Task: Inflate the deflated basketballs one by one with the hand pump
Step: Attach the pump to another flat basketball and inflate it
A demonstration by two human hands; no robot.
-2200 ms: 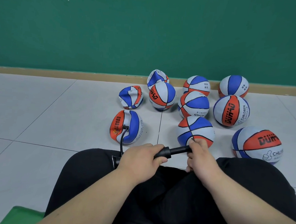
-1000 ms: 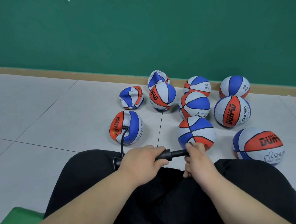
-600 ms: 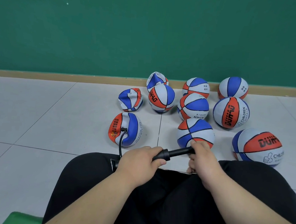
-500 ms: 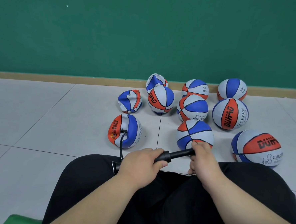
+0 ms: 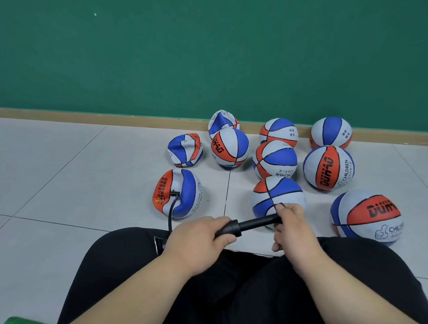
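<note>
**Q:** Black plastic, held across the lap at 6 o'clock of the head view: to be read as the hand pump (image 5: 249,225)?

**A:** Confirmed. Held nearly level, with the handle end raised slightly toward 2 o'clock.

**Q:** Grip status at the left hand (image 5: 198,238)?

**A:** Wrapped round the pump barrel, with fingers curled and thumb against the collar.

**Q:** Grip status at the right hand (image 5: 291,229)?

**A:** Clamped on the handle end, with fingers curled round it. Leaves a length of rod exposed between both hands.

**Q:** Location of the ball on the pump?

**A:** Resting on the tiled floor (image 5: 56,177), at 11 o'clock from the left hand. Identified as the deflated basketball (image 5: 181,193): red, white and blue, dented and folded. Joined to the pump by the black hose (image 5: 172,209), plugged into its near face and running down to the barrel's left end.

**Q:** Remaining stock?

**A:** Nine more, spread from 12 to 3 o'clock of that ball.
- Crumpled: the flat ball (image 5: 185,150) and the folded ball (image 5: 221,121) against the baseboard (image 5: 85,117).
- Round: seven, including the nearest round ball (image 5: 278,198), partly covered by the right hand.

**Q:** Surroundings?

**A:** Green wall (image 5: 215,49) at 12 o'clock and black trousers (image 5: 249,301) at 6 o'clock. Green edge (image 5: 22,321) at 7 o'clock, too little in view to identify.
</note>
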